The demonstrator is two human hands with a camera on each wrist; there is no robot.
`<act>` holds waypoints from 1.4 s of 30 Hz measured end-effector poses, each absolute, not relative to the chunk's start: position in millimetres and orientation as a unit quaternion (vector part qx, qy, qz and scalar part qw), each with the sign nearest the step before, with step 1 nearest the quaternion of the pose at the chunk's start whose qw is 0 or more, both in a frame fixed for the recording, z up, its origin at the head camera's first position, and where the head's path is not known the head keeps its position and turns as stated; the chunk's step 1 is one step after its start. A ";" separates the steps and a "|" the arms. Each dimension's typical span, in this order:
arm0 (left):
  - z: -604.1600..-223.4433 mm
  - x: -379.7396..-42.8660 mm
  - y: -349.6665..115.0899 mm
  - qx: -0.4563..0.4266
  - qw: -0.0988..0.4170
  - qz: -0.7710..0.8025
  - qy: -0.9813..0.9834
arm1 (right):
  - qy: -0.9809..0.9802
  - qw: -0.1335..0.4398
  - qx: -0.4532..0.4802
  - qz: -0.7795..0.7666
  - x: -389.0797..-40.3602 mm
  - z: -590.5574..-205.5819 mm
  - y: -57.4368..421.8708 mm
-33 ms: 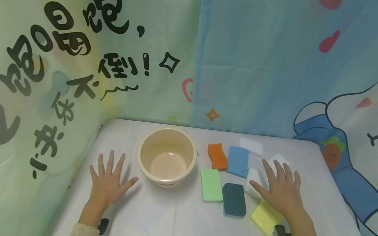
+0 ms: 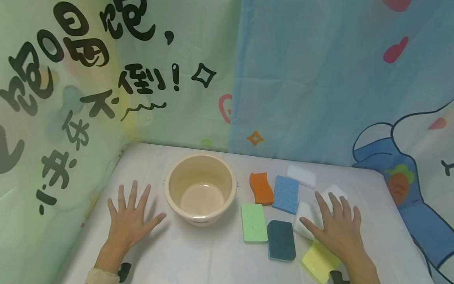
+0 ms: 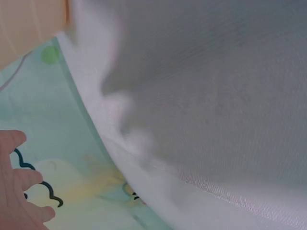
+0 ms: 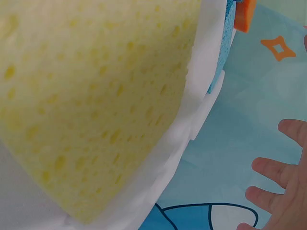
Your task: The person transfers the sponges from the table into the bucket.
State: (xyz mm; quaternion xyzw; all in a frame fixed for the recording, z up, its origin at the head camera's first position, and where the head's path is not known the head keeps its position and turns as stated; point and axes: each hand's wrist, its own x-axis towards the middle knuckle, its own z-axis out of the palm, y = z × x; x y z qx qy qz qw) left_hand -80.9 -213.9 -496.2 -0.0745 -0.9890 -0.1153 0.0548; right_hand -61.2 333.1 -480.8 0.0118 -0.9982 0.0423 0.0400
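My left hand (image 2: 128, 225) is spread with straight fingers over the white cloth, left of a cream round pot (image 2: 201, 189). It holds nothing. The right hand (image 2: 338, 230), fingers also spread and holding nothing, hovers over white sponges (image 2: 307, 219) and the upper edge of a yellow sponge (image 2: 319, 261). To its left lie a dark teal sponge (image 2: 281, 240), a light green sponge (image 2: 253, 223), a blue sponge (image 2: 285, 194) and an orange wavy sponge (image 2: 261, 188). In the right wrist view the porous yellow sponge (image 4: 96, 105) fills much of the picture, with my fingertips (image 4: 268, 170) at the right edge.
A white cloth (image 2: 198, 256) covers the table. Printed curtains (image 2: 301, 98) rise along its back and left side. The pot has small side lugs and its inside shows nothing in it. Another white block (image 2: 301, 176) lies behind the blue sponge.
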 end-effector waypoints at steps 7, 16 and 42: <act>-493.6 -79.8 -213.2 -0.075 0.053 -0.122 -0.988 | -0.998 0.038 0.008 0.040 -61.9 -478.7 333.9; -486.9 -79.2 -210.8 -0.083 0.061 -0.163 -0.981 | -0.996 0.066 0.020 0.048 -60.0 -474.0 335.6; -463.9 -100.3 -175.2 -0.181 0.151 -0.313 -0.920 | -0.972 0.203 0.070 0.091 -58.8 -473.2 375.5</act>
